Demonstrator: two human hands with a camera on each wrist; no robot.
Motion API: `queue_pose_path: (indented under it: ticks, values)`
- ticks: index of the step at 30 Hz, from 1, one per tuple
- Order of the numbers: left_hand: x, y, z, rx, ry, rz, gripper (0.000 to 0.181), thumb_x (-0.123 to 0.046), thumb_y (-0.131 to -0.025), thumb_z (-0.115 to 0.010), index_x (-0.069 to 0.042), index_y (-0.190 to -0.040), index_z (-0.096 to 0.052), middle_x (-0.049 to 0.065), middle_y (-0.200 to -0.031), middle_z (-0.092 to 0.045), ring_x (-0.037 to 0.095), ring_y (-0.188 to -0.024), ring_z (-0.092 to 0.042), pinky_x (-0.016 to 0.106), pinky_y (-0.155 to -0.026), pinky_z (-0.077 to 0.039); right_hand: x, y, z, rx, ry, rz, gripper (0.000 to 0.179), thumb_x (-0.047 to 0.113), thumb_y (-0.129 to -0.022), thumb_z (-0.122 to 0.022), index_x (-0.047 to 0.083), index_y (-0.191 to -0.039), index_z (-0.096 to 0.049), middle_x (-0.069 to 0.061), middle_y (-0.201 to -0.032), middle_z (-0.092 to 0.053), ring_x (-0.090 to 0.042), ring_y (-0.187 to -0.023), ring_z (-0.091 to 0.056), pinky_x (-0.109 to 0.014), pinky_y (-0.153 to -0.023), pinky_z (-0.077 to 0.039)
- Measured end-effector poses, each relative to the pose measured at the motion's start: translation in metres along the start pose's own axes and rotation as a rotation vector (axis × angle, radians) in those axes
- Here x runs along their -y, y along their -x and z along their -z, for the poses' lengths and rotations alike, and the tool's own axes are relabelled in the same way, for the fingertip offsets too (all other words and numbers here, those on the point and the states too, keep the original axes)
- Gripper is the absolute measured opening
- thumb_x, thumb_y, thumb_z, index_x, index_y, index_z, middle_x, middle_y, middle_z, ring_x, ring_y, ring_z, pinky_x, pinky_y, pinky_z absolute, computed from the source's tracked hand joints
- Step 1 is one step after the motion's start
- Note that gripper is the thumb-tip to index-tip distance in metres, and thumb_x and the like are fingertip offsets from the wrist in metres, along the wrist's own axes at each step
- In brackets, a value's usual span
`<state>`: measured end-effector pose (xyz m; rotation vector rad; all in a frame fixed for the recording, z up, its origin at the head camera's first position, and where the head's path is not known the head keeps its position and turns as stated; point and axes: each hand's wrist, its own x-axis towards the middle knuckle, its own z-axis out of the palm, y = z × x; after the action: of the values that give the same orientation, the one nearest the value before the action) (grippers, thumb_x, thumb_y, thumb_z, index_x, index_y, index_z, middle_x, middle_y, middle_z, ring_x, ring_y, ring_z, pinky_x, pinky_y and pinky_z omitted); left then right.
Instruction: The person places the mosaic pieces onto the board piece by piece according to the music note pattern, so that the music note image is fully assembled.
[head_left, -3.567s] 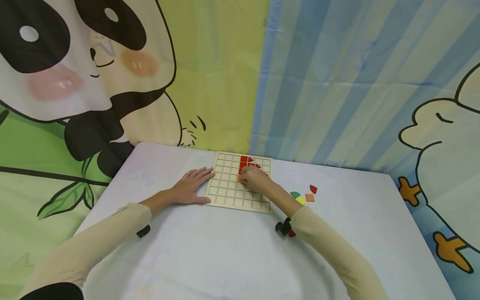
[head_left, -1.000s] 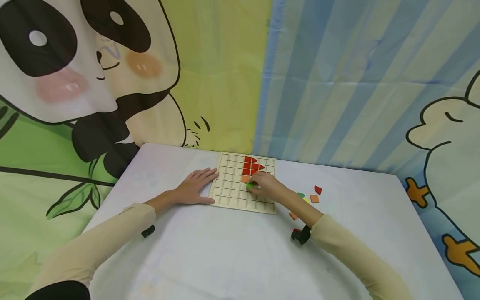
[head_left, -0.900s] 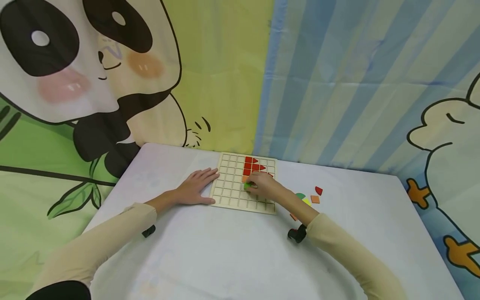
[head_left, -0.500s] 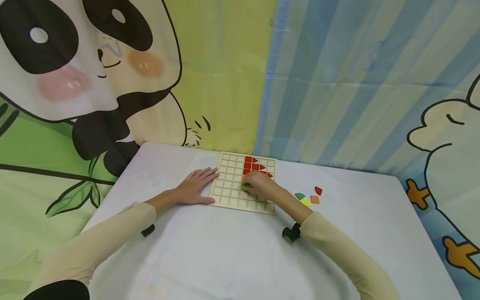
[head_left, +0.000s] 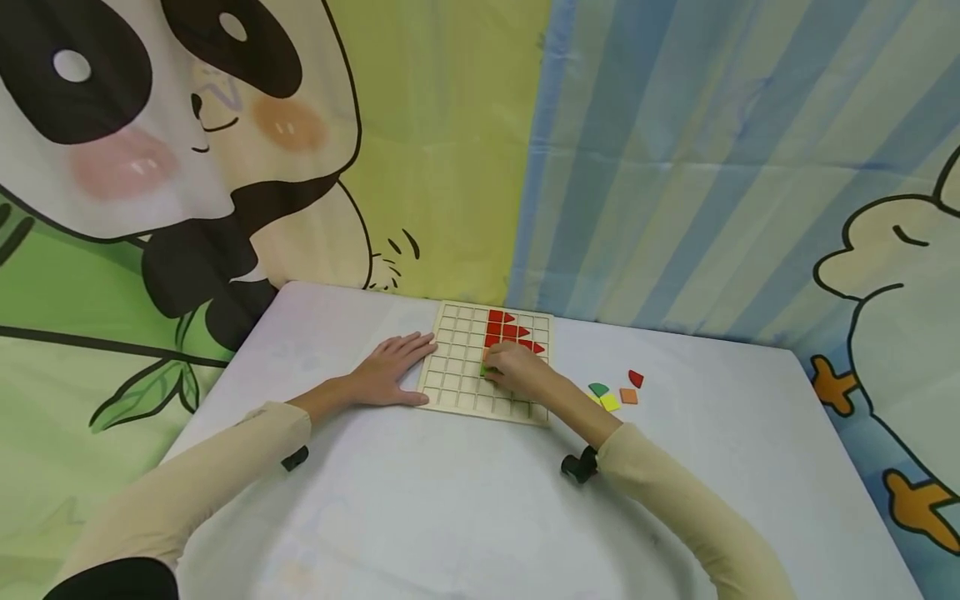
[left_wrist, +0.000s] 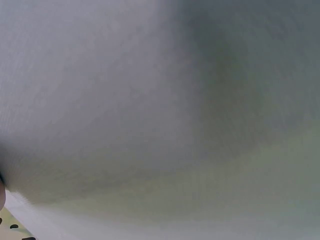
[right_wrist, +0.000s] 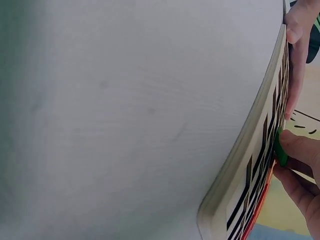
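Note:
A pale wooden grid board point(head_left: 450, 375) lies at the back of the table, with red tiles point(head_left: 495, 328) in its upper rows and a mostly covered orange tile below them. My left hand point(head_left: 386, 372) lies with fingers spread and touches the board's left edge. Over the board's middle, my right hand point(head_left: 517, 369) pinches a small green tile point(right_wrist: 280, 148) between thumb and finger, at the cell just below the orange tile. In the right wrist view the green tile stands tilted at the board's surface. The left wrist view shows mostly blurred white cloth.
Loose pieces lie right of the board: a dark green quarter-round point(head_left: 597, 388), a yellow tile point(head_left: 611, 402), an orange square point(head_left: 628, 397) and a red rounded piece point(head_left: 636, 378). A printed curtain point(head_left: 442, 150) hangs behind the table.
My right hand, earlier at the orange tile, came to hold the green tile and moved it slightly left to the cell below. The left hand stayed on the board's edge.

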<state>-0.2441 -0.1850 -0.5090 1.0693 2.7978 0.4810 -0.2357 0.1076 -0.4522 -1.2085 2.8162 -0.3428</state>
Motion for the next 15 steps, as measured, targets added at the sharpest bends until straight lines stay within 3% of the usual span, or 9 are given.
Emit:
queue_pose_path:
  ticks: [7,15]
  values:
    - [0.0016,0.0017,-0.0006,-0.02,0.005,-0.01,0.097,-0.066,-0.082,-0.061,-0.016,-0.156,-0.022,0.007,-0.164,-0.017,0.033,-0.151,-0.014,0.058,-0.118,-0.015,0.0016,-0.0013,-0.0042,-0.029,0.032,0.024,0.006,0.012,-0.089,-0.07,0.009,-0.084,-0.072,-0.004,-0.093,-0.071,-0.019,-0.086,-0.065,-0.027,-0.077,-0.054]
    - [0.0018,0.0001,-0.0029,-0.05,-0.007,-0.032,0.097,-0.069,-0.081,-0.059,-0.015,-0.155,-0.025,0.009,-0.163,-0.021,0.035,-0.15,-0.017,0.059,-0.116,-0.018,0.003,0.0009,-0.0077,-0.067,0.065,0.03,0.008,0.008,-0.089,-0.068,0.007,-0.087,-0.077,-0.005,-0.098,-0.071,-0.021,-0.092,-0.065,-0.026,-0.078,-0.056]
